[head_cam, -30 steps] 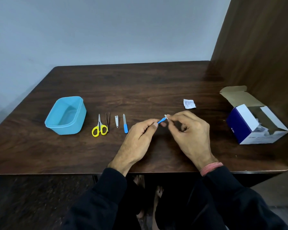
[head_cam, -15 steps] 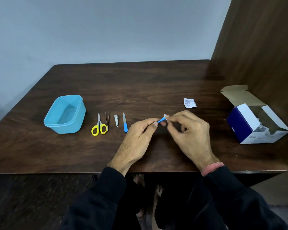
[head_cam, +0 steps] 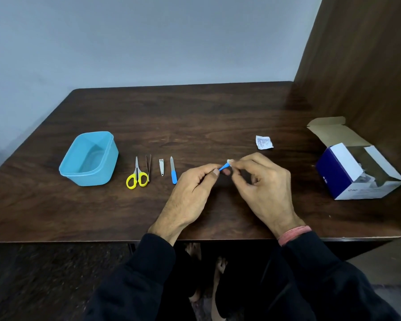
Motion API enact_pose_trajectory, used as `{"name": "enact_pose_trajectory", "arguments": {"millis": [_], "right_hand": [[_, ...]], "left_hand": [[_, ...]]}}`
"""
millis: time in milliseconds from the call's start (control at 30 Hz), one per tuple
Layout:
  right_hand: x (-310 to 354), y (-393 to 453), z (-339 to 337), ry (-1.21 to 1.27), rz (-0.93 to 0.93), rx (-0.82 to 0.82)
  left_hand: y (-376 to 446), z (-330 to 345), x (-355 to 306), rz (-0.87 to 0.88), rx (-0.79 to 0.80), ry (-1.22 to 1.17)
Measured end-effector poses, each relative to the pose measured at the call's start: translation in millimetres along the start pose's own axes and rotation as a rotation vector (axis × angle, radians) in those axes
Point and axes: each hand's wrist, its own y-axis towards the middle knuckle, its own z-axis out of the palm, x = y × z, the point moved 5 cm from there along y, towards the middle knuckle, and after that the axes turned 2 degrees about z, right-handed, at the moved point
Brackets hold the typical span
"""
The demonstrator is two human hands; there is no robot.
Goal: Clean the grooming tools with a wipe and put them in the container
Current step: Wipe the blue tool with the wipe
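Observation:
My left hand (head_cam: 192, 193) pinches a small blue-handled tool (head_cam: 224, 167) above the table's middle. My right hand (head_cam: 262, 188) pinches a small white wipe (head_cam: 230, 161) around the tool's far end. To the left lie a blue-handled nail file (head_cam: 173, 173), a nail clipper (head_cam: 161, 167), tweezers (head_cam: 148, 166) and yellow-handled scissors (head_cam: 137, 174) in a row. The open blue container (head_cam: 88, 158) stands further left with nothing visible in it.
A torn white wipe packet (head_cam: 264, 142) lies behind my right hand. An open blue and white cardboard box (head_cam: 354, 170) stands at the right, near a wooden side panel (head_cam: 361, 66). The dark wooden table (head_cam: 195, 117) ends just below my wrists.
Both hands stay nearly in place; my right fingers shift slightly with the wipe on the tool's tip.

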Motion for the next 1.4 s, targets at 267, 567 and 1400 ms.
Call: {"name": "enact_pose_trajectory", "arguments": {"millis": [267,567,1400], "right_hand": [[-1,0,1,0.014,-0.014,0.011],[-2,-1,1,0.016,-0.009,0.009],[11,5,11,-0.161,-0.067,0.181]], "left_hand": [[0,-1,2,0.0,-0.007,0.017],[0,-1,1,-0.004,-0.014,0.003],[0,-3,3,-0.061,0.047,-0.032]]}}
